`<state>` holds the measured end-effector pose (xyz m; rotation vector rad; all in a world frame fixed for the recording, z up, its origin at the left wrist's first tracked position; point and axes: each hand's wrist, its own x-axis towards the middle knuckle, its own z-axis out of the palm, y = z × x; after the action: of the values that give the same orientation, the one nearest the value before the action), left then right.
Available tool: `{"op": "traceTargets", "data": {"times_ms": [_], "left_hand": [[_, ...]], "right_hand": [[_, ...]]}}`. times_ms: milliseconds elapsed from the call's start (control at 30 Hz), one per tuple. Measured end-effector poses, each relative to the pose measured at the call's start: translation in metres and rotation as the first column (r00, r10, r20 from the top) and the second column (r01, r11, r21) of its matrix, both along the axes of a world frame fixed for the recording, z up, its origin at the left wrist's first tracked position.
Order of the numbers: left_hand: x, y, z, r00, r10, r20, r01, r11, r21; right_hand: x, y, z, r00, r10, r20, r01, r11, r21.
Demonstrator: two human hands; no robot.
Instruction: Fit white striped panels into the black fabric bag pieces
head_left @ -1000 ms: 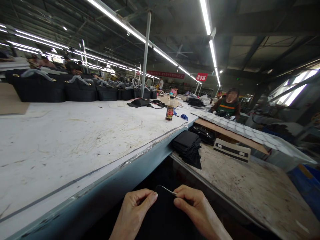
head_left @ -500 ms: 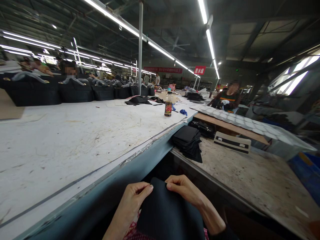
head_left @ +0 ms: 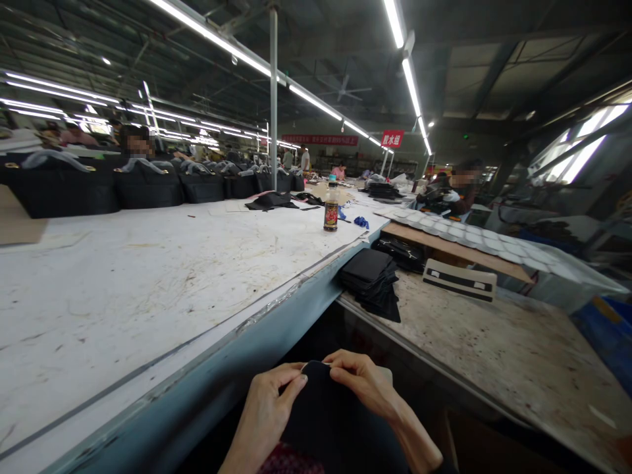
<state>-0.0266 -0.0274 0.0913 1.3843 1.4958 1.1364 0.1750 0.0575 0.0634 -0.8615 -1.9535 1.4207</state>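
Between my hands hangs a black sheet of leather-like material (head_left: 336, 421), held by its upper edge over my lap. My left hand (head_left: 269, 401) pinches that edge on the left, thumb against fingers. On the right, my right hand (head_left: 363, 382) pinches the same edge, a short span away. A thin pale strip shows along the edge near the fingertips. The sheet's lower part runs out of view at the bottom, and its outline is lost against the dark below.
Left is a stained white table (head_left: 148, 283), with black handbags (head_left: 148, 184) in a row and a bottle (head_left: 330, 209). On the lower bench (head_left: 494, 349) sit stacked black pieces (head_left: 368, 276) and a beige panel (head_left: 459, 280). A co-worker (head_left: 464, 191) is behind at right.
Both hands still pinch the sheet's edge. The sheet has tilted and dropped a little, its upper edge now curving, and a pale strip shows there. The co-worker at right has shifted slightly.
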Motion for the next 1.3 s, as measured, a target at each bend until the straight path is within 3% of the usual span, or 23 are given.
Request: {"op": "traceTargets", "data": {"times_ms": [133,233,433,700,967,1133,1300], "left_hand": [[0.0,0.005,-0.012,0.998,0.055,0.005,-0.055,0.998,-0.008],[0.0,0.01,-0.031,0.993,0.113,0.046,-0.111,0.993,-0.046],[0.004,0.018,-0.064,0.954,0.215,0.208,-0.2,0.976,-0.087],[0.007,0.01,-0.052,0.945,0.235,0.226,-0.24,0.971,-0.007],[0.013,0.008,-0.048,0.898,0.232,0.373,-0.22,0.973,-0.075],[0.014,0.009,-0.053,0.837,0.258,0.483,-0.216,0.966,-0.141],[0.018,0.011,-0.051,0.796,0.288,0.532,-0.275,0.955,-0.106]], "right_hand": [[0.004,0.002,-0.003,0.996,0.071,-0.063,-0.073,0.997,-0.035],[0.005,0.003,-0.004,0.994,0.087,-0.07,-0.09,0.995,-0.032],[-0.002,-0.001,0.001,0.999,-0.017,0.046,0.015,0.999,0.048],[-0.006,-0.007,0.007,0.971,-0.165,0.17,0.128,0.969,0.21],[0.006,-0.01,0.021,0.971,-0.166,0.171,0.132,0.972,0.194],[0.006,-0.008,0.018,0.974,-0.165,0.158,0.138,0.976,0.171],[0.006,-0.005,0.015,0.973,-0.178,0.148,0.149,0.972,0.184]]}}
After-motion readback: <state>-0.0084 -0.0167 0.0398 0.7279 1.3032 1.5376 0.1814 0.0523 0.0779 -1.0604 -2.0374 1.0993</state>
